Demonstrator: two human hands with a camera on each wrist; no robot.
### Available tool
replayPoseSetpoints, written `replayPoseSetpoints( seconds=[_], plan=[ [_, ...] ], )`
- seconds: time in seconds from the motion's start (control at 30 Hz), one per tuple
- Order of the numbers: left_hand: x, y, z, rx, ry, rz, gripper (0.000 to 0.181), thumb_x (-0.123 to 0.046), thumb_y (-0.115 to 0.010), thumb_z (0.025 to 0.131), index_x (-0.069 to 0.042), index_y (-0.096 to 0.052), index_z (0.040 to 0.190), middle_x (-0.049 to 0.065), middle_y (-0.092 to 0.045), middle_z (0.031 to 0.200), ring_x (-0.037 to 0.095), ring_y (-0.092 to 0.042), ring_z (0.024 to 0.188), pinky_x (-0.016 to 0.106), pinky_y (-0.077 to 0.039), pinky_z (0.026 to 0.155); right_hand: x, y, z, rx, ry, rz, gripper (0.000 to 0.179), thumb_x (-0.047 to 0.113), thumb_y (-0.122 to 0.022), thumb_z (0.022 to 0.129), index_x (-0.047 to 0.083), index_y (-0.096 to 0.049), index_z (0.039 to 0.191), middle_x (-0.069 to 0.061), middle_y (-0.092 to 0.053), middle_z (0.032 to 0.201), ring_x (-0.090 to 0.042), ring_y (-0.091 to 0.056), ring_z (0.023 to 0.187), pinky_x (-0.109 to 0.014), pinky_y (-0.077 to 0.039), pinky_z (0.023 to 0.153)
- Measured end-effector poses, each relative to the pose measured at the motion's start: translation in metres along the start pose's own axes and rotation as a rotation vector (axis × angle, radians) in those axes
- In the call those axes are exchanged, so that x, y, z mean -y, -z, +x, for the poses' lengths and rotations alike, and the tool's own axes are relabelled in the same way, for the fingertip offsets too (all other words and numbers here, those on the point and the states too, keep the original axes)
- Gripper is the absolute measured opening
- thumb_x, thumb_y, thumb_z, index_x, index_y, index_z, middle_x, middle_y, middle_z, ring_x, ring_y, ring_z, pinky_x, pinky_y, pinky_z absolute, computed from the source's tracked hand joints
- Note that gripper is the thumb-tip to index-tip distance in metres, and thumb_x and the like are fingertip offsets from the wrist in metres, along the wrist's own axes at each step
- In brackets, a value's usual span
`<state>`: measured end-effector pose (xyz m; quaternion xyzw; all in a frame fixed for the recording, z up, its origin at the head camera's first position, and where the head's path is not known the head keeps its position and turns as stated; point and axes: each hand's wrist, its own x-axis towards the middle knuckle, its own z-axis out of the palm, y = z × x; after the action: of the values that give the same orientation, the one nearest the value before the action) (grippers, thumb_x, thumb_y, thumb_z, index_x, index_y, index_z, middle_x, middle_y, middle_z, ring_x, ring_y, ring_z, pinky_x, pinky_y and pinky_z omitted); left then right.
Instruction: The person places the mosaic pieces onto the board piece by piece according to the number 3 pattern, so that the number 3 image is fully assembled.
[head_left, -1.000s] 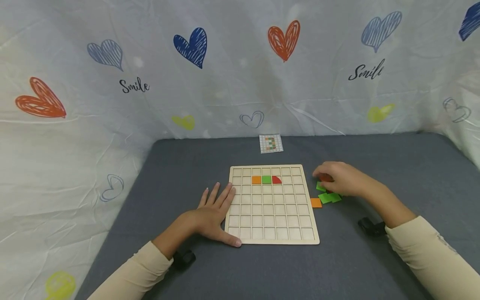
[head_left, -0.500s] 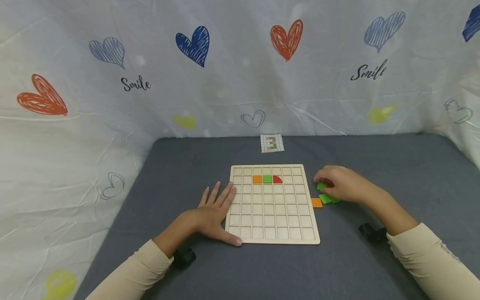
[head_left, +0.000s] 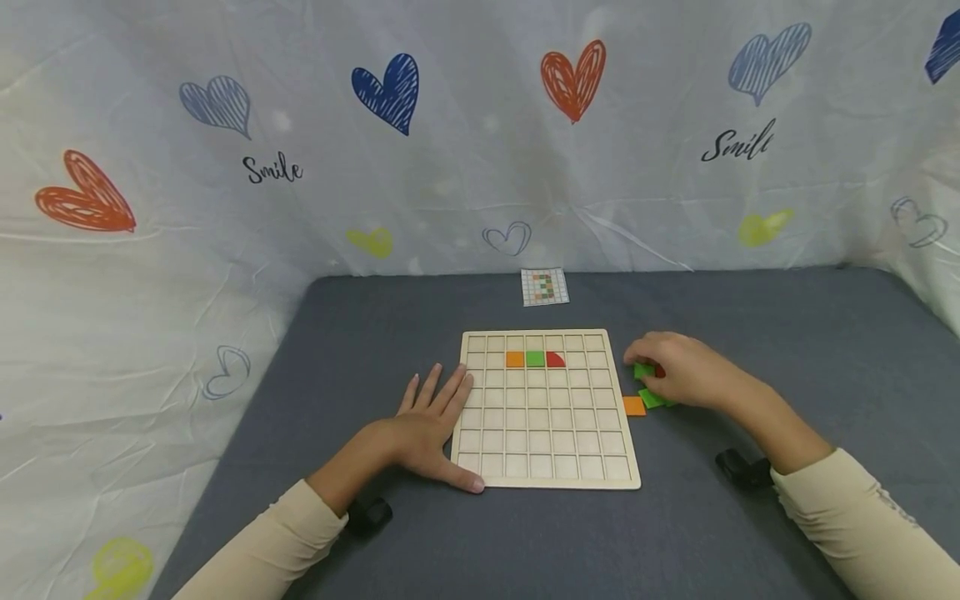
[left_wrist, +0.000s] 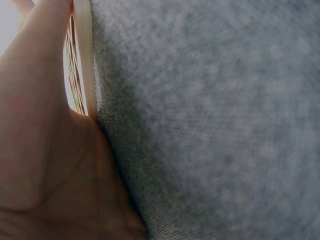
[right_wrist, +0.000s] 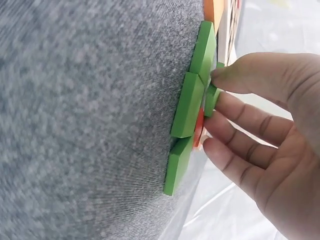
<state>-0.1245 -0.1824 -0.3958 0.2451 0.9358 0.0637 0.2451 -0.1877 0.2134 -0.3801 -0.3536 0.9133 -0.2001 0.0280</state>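
A square wooden grid board (head_left: 547,417) lies on the grey table. In one of its upper rows sit an orange tile (head_left: 515,359), a green tile (head_left: 535,358) and a red quarter-round tile (head_left: 555,359). Spread along the board's left edge, my left hand (head_left: 429,435) rests with straight fingers, its thumb at the near corner. My right hand (head_left: 686,371), right of the board, pinches a green tile (right_wrist: 212,101) between thumb and fingertips. Under and beside it are more green tiles (right_wrist: 187,107) and a red piece (right_wrist: 198,127), partly hidden by the fingers.
An orange tile (head_left: 634,406) lies against the board's right edge. Behind the board is a small card (head_left: 545,287) printed with a coloured grid pattern. A white sheet (head_left: 465,167) with hearts hangs behind the table (head_left: 390,317).
My right hand has come down slightly toward the near side over the loose tiles, and its thumb and fingers now stand around a green tile. The left hand stays on the board.
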Motion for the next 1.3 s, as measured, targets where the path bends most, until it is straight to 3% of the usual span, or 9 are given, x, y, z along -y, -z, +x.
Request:
replayPoseSetpoints(
  seconds=[0.27, 0.57, 1.07, 1.3],
  plan=[
    [0.001, -0.002, 0.0, -0.004, 0.002, -0.001, 0.143, -0.096, -0.054, 0.063, -0.017, 0.014, 0.16, 0.001, 0.024, 0.164, 0.032, 0.028, 0.146, 0.057, 0.016, 0.113, 0.007, 0.0, 0.004, -0.026, 0.03, 0.036, 0.028, -0.008, -0.066, 0.082, 0.006, -0.072, 0.106, 0.001, -0.06, 0.091, -0.014, -0.05, 0.071, -0.029, -0.042, 0.06],
    [-0.002, 0.001, 0.0, 0.014, 0.031, 0.03, 0.141, -0.094, -0.056, 0.066, -0.017, 0.016, 0.16, 0.0, 0.026, 0.164, 0.032, 0.027, 0.146, 0.057, 0.014, 0.114, 0.014, -0.006, 0.011, -0.028, 0.061, 0.013, 0.028, -0.008, -0.07, 0.082, 0.004, -0.073, 0.107, -0.004, -0.065, 0.1, -0.017, -0.055, 0.081, -0.034, -0.047, 0.068],
    [-0.004, 0.003, -0.002, 0.015, 0.032, 0.033, 0.14, -0.092, -0.058, 0.067, -0.017, 0.014, 0.16, 0.0, 0.025, 0.164, 0.032, 0.026, 0.147, 0.057, 0.014, 0.114, 0.026, -0.008, 0.022, -0.026, 0.078, 0.027, 0.026, -0.004, -0.074, 0.083, 0.006, -0.073, 0.108, -0.001, -0.064, 0.1, -0.017, -0.057, 0.087, -0.037, -0.049, 0.073],
    [-0.003, 0.001, -0.001, 0.015, 0.035, 0.042, 0.141, -0.093, -0.057, 0.066, -0.017, 0.016, 0.16, 0.0, 0.026, 0.163, 0.031, 0.026, 0.147, 0.057, 0.014, 0.114, 0.032, -0.01, 0.029, -0.026, 0.097, 0.045, 0.026, -0.002, -0.077, 0.083, 0.005, -0.072, 0.107, -0.003, -0.067, 0.107, -0.02, -0.061, 0.097, -0.042, -0.051, 0.081]
  ],
)
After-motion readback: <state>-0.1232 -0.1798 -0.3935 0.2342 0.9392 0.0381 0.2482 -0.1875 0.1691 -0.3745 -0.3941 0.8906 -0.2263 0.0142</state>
